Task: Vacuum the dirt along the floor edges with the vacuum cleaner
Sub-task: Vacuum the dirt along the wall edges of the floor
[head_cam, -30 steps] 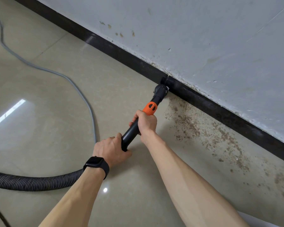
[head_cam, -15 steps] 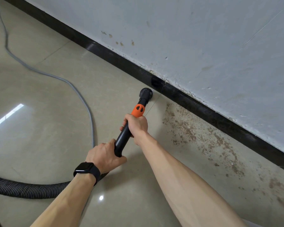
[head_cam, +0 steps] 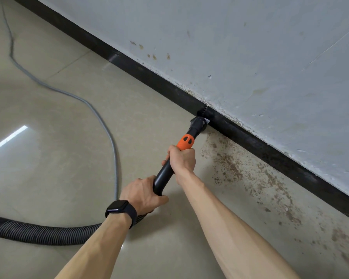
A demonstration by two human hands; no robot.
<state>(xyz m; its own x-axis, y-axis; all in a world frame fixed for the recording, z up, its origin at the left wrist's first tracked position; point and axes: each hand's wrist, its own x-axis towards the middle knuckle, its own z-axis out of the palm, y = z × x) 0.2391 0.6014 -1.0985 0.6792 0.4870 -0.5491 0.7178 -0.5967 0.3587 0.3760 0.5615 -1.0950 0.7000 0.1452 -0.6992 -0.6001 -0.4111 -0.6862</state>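
Vacuum pipe, black: right hand grasps it below the orange collar, left hand grasps its rear end by the ribbed hose. Nozzle at the floor edge, touching the black skirting. Brown dirt lies just beside it along that edge.

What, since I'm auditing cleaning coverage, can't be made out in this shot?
Vacuum cleaner body: head view, the hose leaves by the left edge.
Nozzle mouth: head view, faces down, hidden by its own body.
Dirt extent: head view, cut off at the right edge.
Grey cable ends: head view, cut by the top edge, lower end behind the watch.
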